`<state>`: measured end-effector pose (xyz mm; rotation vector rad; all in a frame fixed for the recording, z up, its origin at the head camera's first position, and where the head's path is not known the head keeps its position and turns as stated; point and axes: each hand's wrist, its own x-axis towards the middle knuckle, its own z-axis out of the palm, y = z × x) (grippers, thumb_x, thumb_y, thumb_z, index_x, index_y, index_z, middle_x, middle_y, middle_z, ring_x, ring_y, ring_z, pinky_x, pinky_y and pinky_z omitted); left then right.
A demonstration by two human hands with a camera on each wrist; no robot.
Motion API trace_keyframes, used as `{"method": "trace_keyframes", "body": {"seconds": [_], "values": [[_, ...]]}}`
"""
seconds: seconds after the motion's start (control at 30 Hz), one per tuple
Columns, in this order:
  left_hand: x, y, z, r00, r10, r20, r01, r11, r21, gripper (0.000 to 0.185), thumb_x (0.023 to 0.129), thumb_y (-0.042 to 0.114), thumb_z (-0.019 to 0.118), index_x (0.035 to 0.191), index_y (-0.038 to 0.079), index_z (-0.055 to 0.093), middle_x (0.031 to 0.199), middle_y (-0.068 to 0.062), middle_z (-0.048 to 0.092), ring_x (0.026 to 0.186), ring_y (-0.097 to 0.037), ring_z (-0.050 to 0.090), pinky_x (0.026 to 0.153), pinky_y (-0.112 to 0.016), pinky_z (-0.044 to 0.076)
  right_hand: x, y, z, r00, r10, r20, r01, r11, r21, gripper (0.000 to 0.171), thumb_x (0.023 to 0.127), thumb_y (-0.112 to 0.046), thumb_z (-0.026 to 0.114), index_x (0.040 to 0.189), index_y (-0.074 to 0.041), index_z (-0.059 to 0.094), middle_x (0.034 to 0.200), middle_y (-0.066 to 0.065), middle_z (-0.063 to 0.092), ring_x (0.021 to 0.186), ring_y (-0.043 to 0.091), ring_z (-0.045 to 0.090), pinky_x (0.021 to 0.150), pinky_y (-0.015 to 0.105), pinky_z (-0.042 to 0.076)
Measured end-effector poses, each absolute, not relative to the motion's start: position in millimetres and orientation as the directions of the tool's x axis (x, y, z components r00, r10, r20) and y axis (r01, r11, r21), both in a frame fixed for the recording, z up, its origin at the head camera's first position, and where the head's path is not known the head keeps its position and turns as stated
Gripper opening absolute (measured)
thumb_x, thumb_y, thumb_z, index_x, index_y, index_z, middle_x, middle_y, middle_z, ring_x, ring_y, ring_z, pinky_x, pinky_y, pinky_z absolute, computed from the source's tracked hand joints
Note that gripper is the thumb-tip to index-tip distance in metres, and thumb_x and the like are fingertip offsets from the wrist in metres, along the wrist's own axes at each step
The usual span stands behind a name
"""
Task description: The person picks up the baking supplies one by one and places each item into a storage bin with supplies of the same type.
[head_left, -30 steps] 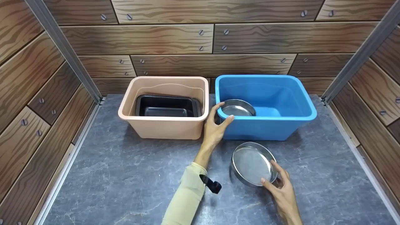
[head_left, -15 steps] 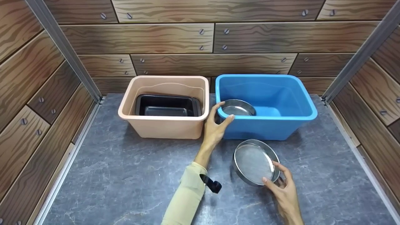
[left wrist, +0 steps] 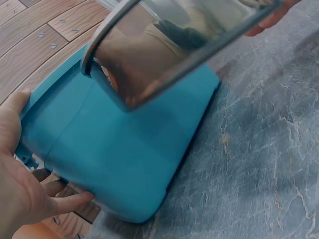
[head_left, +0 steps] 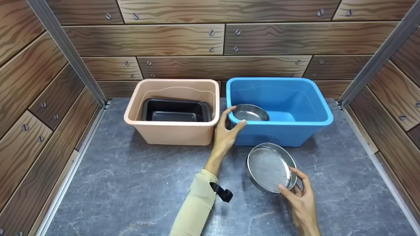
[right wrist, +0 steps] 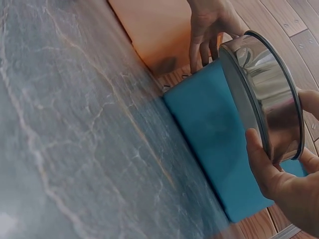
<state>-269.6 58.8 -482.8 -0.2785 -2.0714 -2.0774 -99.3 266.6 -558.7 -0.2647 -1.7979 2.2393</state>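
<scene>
My right hand (head_left: 303, 203) grips the near right rim of a round steel sieve (head_left: 269, 165), with thumb and fingers on its wall. The sieve is tilted above the table, in front of the blue bin (head_left: 265, 136). In the right wrist view its shiny side wall (right wrist: 273, 97) shows. My left hand (head_left: 224, 136) holds the bin's left front corner, a finger and the thumb at the rim. In the left wrist view the sieve partly covers the blue bin (left wrist: 124, 144). A second round metal piece (head_left: 251, 113) lies inside the bin's left end.
To the left of the blue bin stands a peach bin (head_left: 177, 134) with black rectangular pans (head_left: 174, 117) stacked in it. Both bins sit on the grey marbled table (head_left: 131, 183). Wood-patterned walls (head_left: 183, 41) with metal edge strips close in the back and sides.
The sieve and my right hand have moved slightly forward and to the right, towards the blue bin. My left hand has stayed at the bin's corner.
</scene>
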Motion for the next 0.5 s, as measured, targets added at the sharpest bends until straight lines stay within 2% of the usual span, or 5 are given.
{"method": "trace_keyframes", "body": {"seconds": [0.1, 0.33, 0.5], "values": [[-270.3, 59.2, -483.3, -0.964, -0.008, 0.266, 0.266, -0.009, 0.964, 0.058, 0.084, 0.021, 0.077, 0.137, 0.017, 0.054, 0.145, -0.005, 0.048, 0.132, -0.020, 0.044, 0.112, -0.047, 0.034, -99.9, 266.9, -556.6, -0.948, 0.315, 0.038, -0.111, -0.219, -0.969, 0.074, 0.078, 0.022, 0.065, 0.142, 0.001, 0.036, 0.141, 0.011, 0.033, 0.118, 0.025, 0.053, 0.090, 0.032, 0.055], [-269.6, 59.6, -481.6, -0.966, -0.021, 0.258, 0.258, 0.020, 0.966, 0.056, 0.083, 0.020, 0.077, 0.135, 0.019, 0.055, 0.143, -0.004, 0.051, 0.130, -0.017, 0.045, 0.110, -0.037, 0.035, -100.6, 266.9, -552.7, -0.934, 0.345, 0.096, -0.187, -0.242, -0.952, 0.074, 0.076, 0.026, 0.063, 0.141, 0.004, 0.036, 0.137, 0.015, 0.034, 0.118, 0.028, 0.052, 0.089, 0.033, 0.055], [-271.0, 59.0, -483.1, -0.970, -0.011, 0.245, 0.244, 0.034, 0.969, 0.057, 0.084, 0.023, 0.077, 0.137, 0.020, 0.054, 0.145, -0.003, 0.048, 0.133, -0.019, 0.043, 0.112, -0.039, 0.033, -100.8, 266.6, -546.3, -0.928, 0.349, 0.128, -0.224, -0.253, -0.941, 0.072, 0.077, 0.028, 0.060, 0.141, 0.006, 0.035, 0.138, 0.017, 0.032, 0.121, 0.031, 0.048, 0.090, 0.032, 0.054]]}}
